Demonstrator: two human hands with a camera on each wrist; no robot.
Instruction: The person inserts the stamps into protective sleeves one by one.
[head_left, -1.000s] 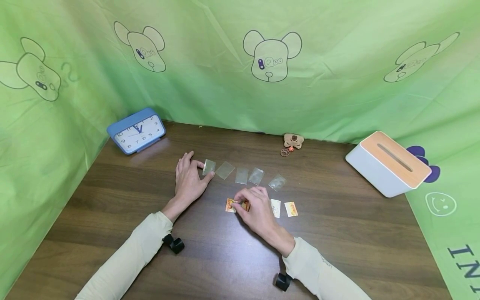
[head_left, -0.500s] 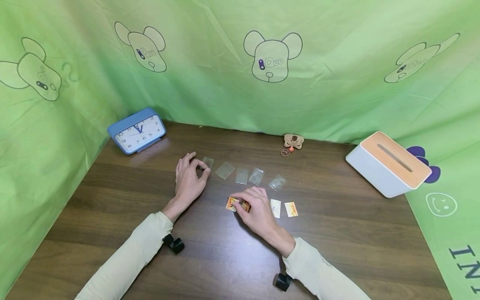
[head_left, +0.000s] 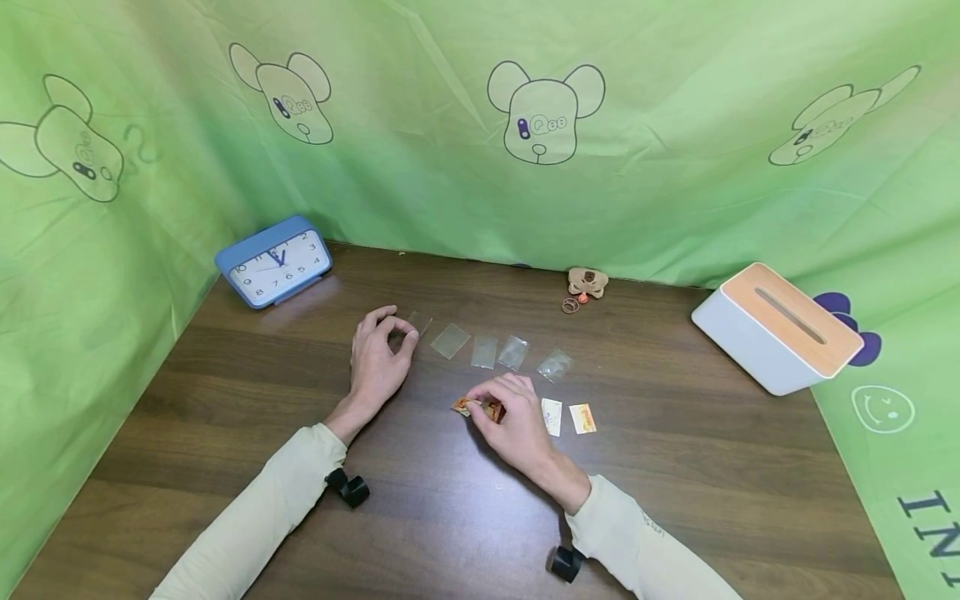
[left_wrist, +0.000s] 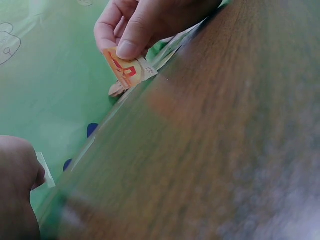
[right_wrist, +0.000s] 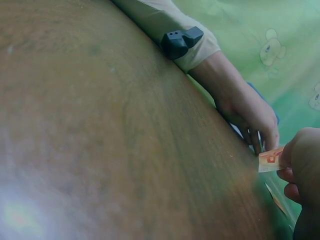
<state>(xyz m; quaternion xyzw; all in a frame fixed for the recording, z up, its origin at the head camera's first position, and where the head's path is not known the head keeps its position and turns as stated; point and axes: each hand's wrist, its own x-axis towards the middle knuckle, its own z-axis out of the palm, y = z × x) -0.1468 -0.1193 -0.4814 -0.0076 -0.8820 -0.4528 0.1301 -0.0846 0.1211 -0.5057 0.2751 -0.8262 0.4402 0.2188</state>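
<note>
A blue clock (head_left: 273, 262) with a white face stands beyond and left of the left grip (head_left: 381, 354). Beyond the right grip (head_left: 517, 421) lies a brown animal-shaped keychain (head_left: 588, 281); well to its right sits a white tissue box (head_left: 776, 329) with a wood-toned lid. Past both grips hangs green cloth (head_left: 420, 158) printed with outlined animal heads; below them spreads the wood-grained desk (head_left: 427, 525).
</note>
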